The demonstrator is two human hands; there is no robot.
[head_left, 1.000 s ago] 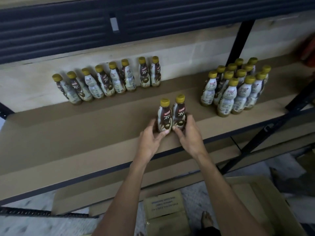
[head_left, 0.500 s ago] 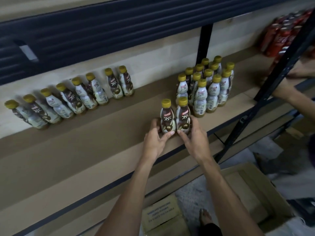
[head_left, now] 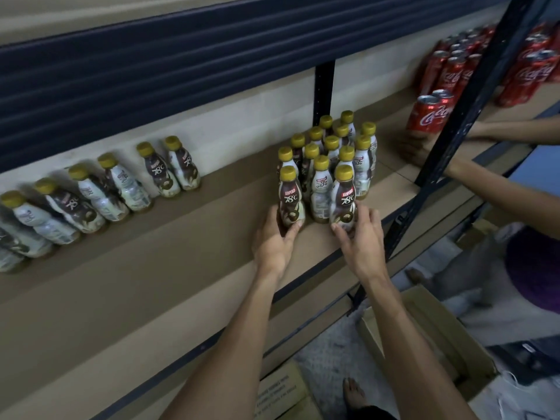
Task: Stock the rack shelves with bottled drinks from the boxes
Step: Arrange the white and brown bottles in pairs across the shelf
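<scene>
Gripping low on the bodies, fingers curled, the left hand (head_left: 274,239) and right hand (head_left: 362,237) each hold one upright bottle on the shelf (head_left: 181,253): the left bottle (head_left: 290,198) and right bottle (head_left: 344,197) flank the front of the cluster of bottles (head_left: 331,144). Best practice, judging by this head view: slide each flush into the row, then release gently without nudging neighbours.

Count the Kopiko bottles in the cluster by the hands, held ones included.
14. One front-left bottle is gripped by the left hand, one front-right bottle by the right hand. Twelve others stand packed between and behind them on the shelf; more may be hidden inside.
</scene>
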